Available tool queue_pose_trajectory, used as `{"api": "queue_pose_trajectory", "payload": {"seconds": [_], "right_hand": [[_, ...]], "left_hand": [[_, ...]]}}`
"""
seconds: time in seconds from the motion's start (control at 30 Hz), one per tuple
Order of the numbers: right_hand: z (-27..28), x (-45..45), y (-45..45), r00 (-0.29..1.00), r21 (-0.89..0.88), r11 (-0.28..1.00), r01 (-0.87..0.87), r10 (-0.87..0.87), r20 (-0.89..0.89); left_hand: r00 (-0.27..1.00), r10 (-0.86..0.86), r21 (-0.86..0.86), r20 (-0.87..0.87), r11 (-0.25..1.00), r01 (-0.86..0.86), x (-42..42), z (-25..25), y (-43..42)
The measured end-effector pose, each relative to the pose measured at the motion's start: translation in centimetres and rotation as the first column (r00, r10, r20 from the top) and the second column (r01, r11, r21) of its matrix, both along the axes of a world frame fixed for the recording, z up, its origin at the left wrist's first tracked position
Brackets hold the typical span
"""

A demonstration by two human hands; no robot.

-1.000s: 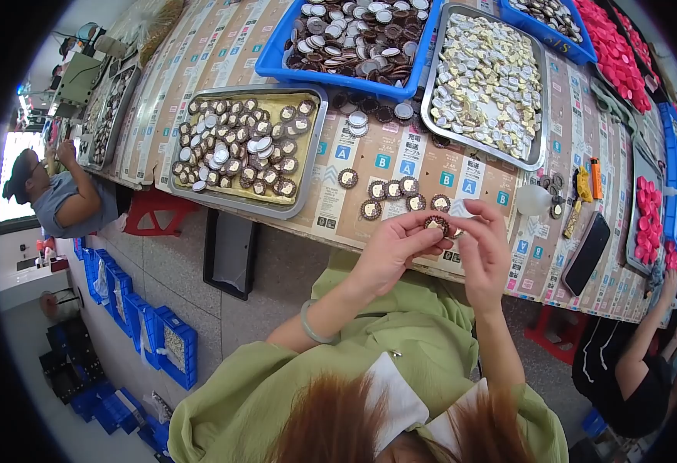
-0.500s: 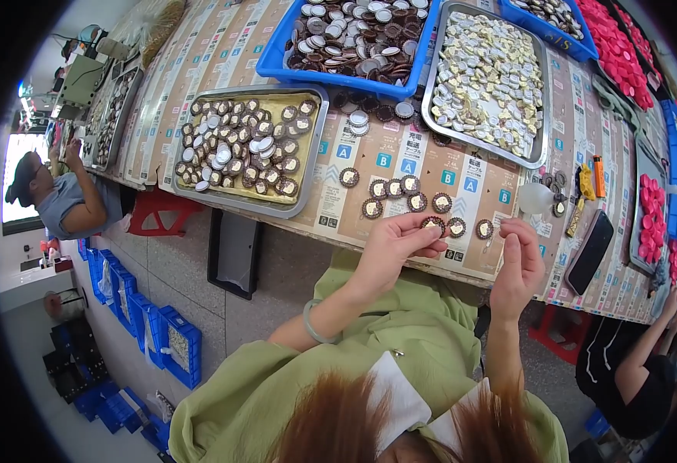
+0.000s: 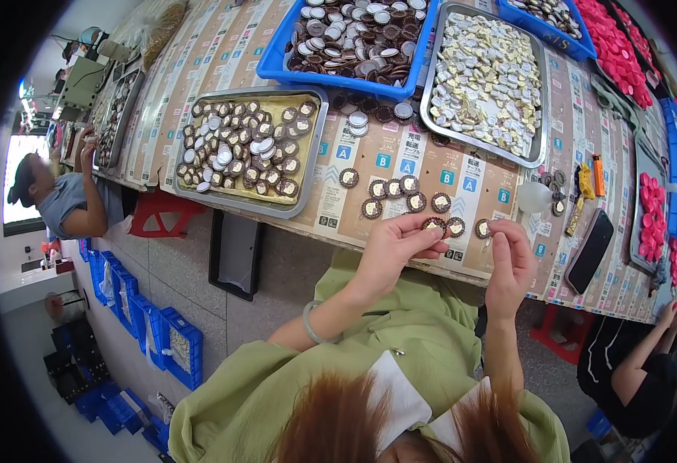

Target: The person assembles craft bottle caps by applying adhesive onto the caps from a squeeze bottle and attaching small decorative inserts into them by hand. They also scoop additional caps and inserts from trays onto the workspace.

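Note:
Between its thumb and fingers, my left hand (image 3: 395,251) pinches a dark round cap (image 3: 433,224) with a pale picture on it. Just right of that cap lies another cap (image 3: 455,226) on the table. My right hand (image 3: 510,258) has its thumb and index finger apart, with the index tip at the edge of a further cap (image 3: 483,228); whether it grips that cap is unclear. Several similar caps (image 3: 393,188) lie in a loose group beyond my left hand, one (image 3: 348,177) standing apart to the left.
Metal trays (image 3: 307,202) (image 3: 525,163) of caps and small pale-gold pieces, and a blue bin (image 3: 338,80), stand farther back. A phone (image 3: 590,252), an orange lighter (image 3: 597,177) and a translucent round object (image 3: 534,197) lie at right. Co-workers sit left (image 3: 72,202) and right (image 3: 631,370).
My right hand drew back rightward from the cap in my left hand, then moved slightly left to the rightmost cap. Two caps near my fingers have come into view.

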State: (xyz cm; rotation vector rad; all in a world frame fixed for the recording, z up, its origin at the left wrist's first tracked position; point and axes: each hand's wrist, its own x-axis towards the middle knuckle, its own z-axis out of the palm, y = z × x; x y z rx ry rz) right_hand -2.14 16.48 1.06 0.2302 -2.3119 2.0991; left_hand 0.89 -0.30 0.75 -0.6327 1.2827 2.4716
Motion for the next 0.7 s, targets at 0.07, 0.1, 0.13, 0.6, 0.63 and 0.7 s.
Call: {"api": "queue_pose_trajectory", "payload": {"seconds": [0.07, 0.1, 0.13, 0.6, 0.63, 0.7], "right_hand": [[0.1, 0.0, -0.1, 1.0, -0.016, 1.0, -0.007, 0.007, 0.015], [0.1, 0.1, -0.2, 0.999, -0.032, 0.999, -0.013, 0.014, 0.031], [0.1, 0.1, -0.3, 0.999, -0.031, 0.999, -0.012, 0.013, 0.031], [1.2, -0.1, -2.1, 0.973, 0.259, 0.951, -0.17, 0.203, -0.107], [1.2, -0.1, -2.1, 0.973, 0.259, 0.951, -0.17, 0.203, -0.107], [1.2, -0.1, -2.1, 0.964, 0.292, 0.941, -0.173, 0.223, -0.148]], "left_hand": [[1.0, -0.001, -0.009, -0.02, 1.0, 0.0, 0.0, 0.4, 0.1], [0.999, -0.001, -0.017, -0.039, 1.0, 0.001, 0.0, 0.5, 0.2], [0.999, -0.002, -0.017, -0.039, 1.0, 0.002, 0.0, 0.6, 0.2], [0.998, -0.043, 0.188, -0.038, 0.981, 0.05, 0.5, 1.6, 0.6], [0.998, -0.044, 0.188, -0.038, 0.981, 0.05, 0.6, 1.6, 0.6], [0.999, -0.029, 0.226, -0.032, 0.973, 0.036, 0.7, 1.5, 0.7]]}}
